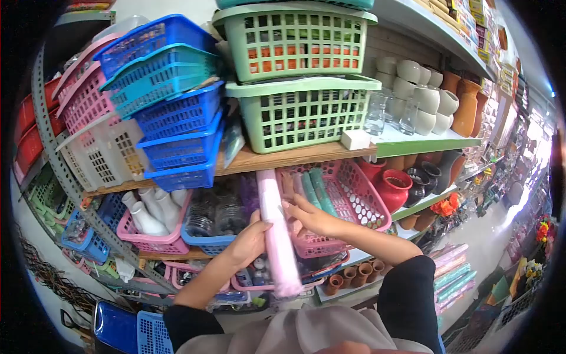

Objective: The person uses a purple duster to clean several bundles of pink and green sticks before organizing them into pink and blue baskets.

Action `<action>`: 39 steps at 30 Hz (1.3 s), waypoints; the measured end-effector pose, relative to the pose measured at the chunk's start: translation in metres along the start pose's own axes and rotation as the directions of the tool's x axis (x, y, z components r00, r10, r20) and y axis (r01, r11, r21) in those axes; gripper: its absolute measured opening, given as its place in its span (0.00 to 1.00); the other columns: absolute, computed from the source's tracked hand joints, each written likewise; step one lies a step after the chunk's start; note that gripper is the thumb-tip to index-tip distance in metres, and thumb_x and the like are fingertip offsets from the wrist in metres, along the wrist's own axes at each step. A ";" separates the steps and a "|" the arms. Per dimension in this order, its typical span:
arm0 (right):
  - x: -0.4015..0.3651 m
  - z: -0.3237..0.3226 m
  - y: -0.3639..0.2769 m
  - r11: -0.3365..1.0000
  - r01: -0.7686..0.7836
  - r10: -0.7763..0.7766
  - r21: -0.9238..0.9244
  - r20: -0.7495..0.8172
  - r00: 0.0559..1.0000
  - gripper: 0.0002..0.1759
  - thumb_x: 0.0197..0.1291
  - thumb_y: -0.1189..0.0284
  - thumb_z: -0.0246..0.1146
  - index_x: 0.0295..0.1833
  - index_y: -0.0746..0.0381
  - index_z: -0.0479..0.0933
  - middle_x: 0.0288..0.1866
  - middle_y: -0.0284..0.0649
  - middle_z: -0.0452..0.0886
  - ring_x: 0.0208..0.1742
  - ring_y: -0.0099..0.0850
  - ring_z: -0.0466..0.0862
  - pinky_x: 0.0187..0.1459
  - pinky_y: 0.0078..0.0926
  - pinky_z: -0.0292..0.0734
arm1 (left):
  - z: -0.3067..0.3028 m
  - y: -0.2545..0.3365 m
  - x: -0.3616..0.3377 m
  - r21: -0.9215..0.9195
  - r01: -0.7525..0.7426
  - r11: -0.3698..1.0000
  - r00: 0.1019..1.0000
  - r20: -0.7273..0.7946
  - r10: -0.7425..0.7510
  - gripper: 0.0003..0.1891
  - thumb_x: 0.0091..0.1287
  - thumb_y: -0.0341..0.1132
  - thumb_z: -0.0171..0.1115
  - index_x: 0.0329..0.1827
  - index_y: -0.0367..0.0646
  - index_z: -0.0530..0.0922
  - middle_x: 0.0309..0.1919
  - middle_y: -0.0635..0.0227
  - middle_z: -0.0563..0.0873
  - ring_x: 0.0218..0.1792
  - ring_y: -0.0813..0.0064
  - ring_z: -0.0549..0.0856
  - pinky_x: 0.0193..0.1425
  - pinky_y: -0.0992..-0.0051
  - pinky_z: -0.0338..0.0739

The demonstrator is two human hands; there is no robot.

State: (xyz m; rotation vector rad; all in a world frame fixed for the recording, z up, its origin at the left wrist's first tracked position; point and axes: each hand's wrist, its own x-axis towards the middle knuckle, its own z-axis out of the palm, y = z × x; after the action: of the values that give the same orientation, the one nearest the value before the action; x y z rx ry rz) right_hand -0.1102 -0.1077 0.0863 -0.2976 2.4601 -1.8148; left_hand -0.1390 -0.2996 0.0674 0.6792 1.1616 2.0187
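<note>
Right now we stand close to a crowded shop rack, with both hands at the level below the wooden shelf (283, 158). Our left hand (250, 239) is wrapped around the middle of a long pink roll (282, 262), fingers closed on it. The roll stands nearly upright: its top end reaches up to the edge of that shelf and its bottom end hangs down past the lower rack.

Our right hand (312, 217) is spread flat, with the fingers loose and the fingertips touching the roll just above the left hand. The palm lies over the near rim of the pink basket (359, 197). That basket sits tilted toward us, and green rolls (318, 186) and at least one more pink one lie in it.

As we judge it, the work is about midway. The roll is wholly in our grip and outside the basket, just in front of its opening, while the other rolls rest inside. Nothing else on the rack is being handled: the green baskets (300, 115) and blue baskets (177, 133) above are stacked well clear of our hands, and the red vase (392, 189) stands just beside the pink basket on its right.
</note>
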 end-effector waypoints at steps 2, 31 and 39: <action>-0.012 -0.014 0.007 0.994 -0.043 0.040 0.096 0.038 0.998 0.40 0.63 0.47 0.48 0.70 0.62 0.45 0.58 0.53 0.66 0.49 0.38 0.78 0.34 0.31 0.80 | 0.025 -0.003 0.026 0.067 0.050 0.996 0.998 0.030 -0.053 0.24 0.69 0.33 0.38 0.67 0.48 0.47 0.61 0.56 0.65 0.60 0.62 0.71 0.65 0.60 0.65; 0.148 -0.223 0.279 0.584 -0.277 0.534 -0.763 0.104 0.839 0.22 0.44 0.56 0.67 0.37 0.64 0.79 0.39 0.42 0.83 0.40 0.28 0.81 0.39 0.31 0.77 | 0.002 -0.136 0.219 0.840 -0.446 -0.309 0.851 0.290 -0.438 0.19 0.59 0.45 0.56 0.42 0.37 0.75 0.41 0.55 0.79 0.42 0.54 0.81 0.41 0.56 0.76; 0.165 -0.214 0.276 0.563 -0.566 0.612 -0.602 -0.156 0.775 0.25 0.52 0.55 0.58 0.36 0.70 0.77 0.25 0.50 0.79 0.22 0.39 0.79 0.27 0.38 0.75 | 0.013 -0.130 0.210 0.825 -0.466 -0.319 0.849 0.315 -0.424 0.29 0.61 0.49 0.54 0.65 0.51 0.65 0.48 0.55 0.76 0.47 0.52 0.78 0.49 0.54 0.74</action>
State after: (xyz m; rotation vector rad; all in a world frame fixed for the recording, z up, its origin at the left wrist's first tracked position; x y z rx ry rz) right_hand -0.3398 0.1394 -0.1024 0.4111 2.5706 -0.6747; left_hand -0.2188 -0.0830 -0.0218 1.9264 2.2884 -0.0824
